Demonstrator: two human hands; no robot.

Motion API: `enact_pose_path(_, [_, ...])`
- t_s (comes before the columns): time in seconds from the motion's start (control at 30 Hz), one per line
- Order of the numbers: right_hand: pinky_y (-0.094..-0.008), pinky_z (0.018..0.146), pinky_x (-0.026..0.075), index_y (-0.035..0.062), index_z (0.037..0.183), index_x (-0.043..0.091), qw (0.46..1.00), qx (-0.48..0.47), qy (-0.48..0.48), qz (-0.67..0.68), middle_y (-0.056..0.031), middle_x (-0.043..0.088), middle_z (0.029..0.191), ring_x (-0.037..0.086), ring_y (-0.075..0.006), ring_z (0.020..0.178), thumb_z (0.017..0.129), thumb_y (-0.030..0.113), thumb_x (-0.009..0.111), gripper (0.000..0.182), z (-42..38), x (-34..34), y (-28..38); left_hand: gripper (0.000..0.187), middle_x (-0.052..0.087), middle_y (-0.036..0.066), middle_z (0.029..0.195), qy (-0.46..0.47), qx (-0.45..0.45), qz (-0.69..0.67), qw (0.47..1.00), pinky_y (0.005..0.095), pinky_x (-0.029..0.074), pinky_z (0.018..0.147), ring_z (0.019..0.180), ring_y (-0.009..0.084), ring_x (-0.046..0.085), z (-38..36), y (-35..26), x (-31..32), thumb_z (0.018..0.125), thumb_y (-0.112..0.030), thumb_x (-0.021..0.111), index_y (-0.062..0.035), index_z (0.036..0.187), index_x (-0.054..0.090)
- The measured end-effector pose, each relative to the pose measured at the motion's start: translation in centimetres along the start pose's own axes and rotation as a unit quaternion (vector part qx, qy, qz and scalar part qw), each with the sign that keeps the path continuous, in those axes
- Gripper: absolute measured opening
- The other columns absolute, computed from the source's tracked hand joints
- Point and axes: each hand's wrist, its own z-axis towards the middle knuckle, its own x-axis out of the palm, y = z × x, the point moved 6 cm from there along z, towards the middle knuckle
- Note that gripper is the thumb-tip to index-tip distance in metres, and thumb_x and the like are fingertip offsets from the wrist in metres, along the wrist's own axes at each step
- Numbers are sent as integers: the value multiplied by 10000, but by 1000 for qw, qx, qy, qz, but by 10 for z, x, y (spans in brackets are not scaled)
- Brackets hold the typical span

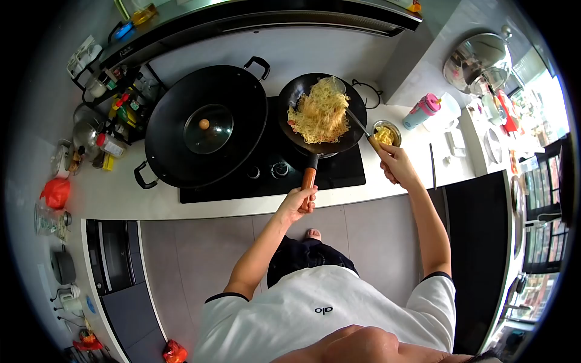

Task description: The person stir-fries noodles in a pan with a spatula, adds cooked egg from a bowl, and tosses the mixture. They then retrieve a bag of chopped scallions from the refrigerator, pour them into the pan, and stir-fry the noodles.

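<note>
My left hand (299,202) is wrapped round the wooden handle (309,178) of a black frying pan (291,92). Noodles (321,115) are heaped in the middle of that pan, partly blurred. In my right hand (397,164) is a spatula (358,122) with a wooden grip; it slants up and left, its head reaching the upper right of the noodles. Just above my right hand, a metal bowl (396,134) holds yellow food. Left of the pan sits a large black wok (172,130) with a glass lid (209,142) lying inside it.
The black cooktop (339,175) is set in a white counter (242,209). A pink-topped tumbler (420,112) and a dark chopstick-like stick (433,166) are at the right. Bottles and a spice rack (112,85) stand at the left. A range hood (254,21) hangs above.
</note>
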Motion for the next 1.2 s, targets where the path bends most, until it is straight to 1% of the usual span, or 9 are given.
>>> enact_pose_path(0.1, [-341, 447, 466, 110, 1216, 548, 952, -62, -95, -285, -128, 582, 638, 573, -215, 493, 889, 189, 510, 339, 4, -3, 21, 234, 509, -8, 690, 5, 1, -4, 1000, 225, 418, 437, 521, 88, 500, 1, 1, -1, 836, -188, 660, -83, 988, 517])
enact_pose_path(0.2, [-428, 605, 509, 98, 1239, 538, 859, -242, -147, -426, -193, 641, 764, 631, -322, 612, 869, 168, 507, 379, 31, -14, 13, 217, 519, -11, 673, 6, 6, -15, 1000, 217, 426, 415, 488, 77, 496, 0, 0, 1, 842, -196, 669, -78, 949, 521])
enact_pose_path(0.3, [-482, 735, 490, 146, 1239, 540, 864, -194, -177, -430, -223, 645, 829, 624, -405, 788, 862, 137, 479, 382, 62, -4, 4, 236, 508, -8, 692, 13, 5, -13, 1000, 224, 420, 437, 516, 89, 500, 3, 2, -1, 833, -188, 663, -85, 987, 517])
enact_pose_path(0.43, [-467, 628, 512, 212, 1291, 450, 824, -155, -82, -539, -188, 640, 760, 642, -374, 718, 843, 155, 530, 458, 67, 54, -15, 232, 508, -9, 694, 14, 4, -8, 1000, 228, 424, 441, 515, 87, 501, 5, 1, -3, 830, -188, 665, -87, 979, 519])
enact_pose_path(0.67, [-439, 561, 502, 220, 1280, 464, 783, -133, -46, -605, -163, 620, 694, 639, -332, 639, 796, 42, 518, 519, -15, 30, 12, 221, 510, -12, 683, 6, 9, -9, 1000, 223, 420, 423, 515, 83, 505, 2, -1, -2, 827, -187, 668, -91, 966, 525])
enact_pose_path(0.8, [-451, 575, 504, 117, 1321, 431, 797, -182, -129, -561, -173, 623, 720, 634, -344, 651, 786, 46, 506, 545, 48, 65, -24, 224, 509, -12, 676, 6, -3, -12, 1000, 226, 423, 422, 510, 83, 505, 1, 5, 4, 828, -197, 673, -95, 962, 526])
enact_pose_path(0.93, [-452, 595, 498, 268, 1229, 525, 837, -166, -100, -511, -175, 612, 707, 623, -356, 659, 802, 43, 482, 484, -26, 66, 1, 225, 505, -16, 674, -1, -2, 2, 1000, 226, 422, 418, 505, 82, 506, 3, 3, -2, 831, -208, 673, -98, 955, 522])
enact_pose_path(1.03, [-447, 595, 501, 256, 1237, 514, 838, -113, -96, -525, -171, 619, 715, 631, -353, 672, 805, 43, 472, 483, -28, 48, -9, 220, 509, -18, 673, -3, 2, -3, 1000, 225, 417, 415, 500, 81, 503, -2, -2, 2, 833, -214, 673, -96, 936, 519])
enact_pose_path(1.2, [-456, 586, 504, 136, 1262, 477, 826, -183, -192, -497, -183, 595, 712, 620, -388, 665, 777, 22, 485, 498, 30, 77, -26, 219, 531, -12, 670, 3, -3, -3, 1000, 230, 410, 412, 473, 84, 491, 7, 4, -6, 832, -212, 676, -86, 935, 531])
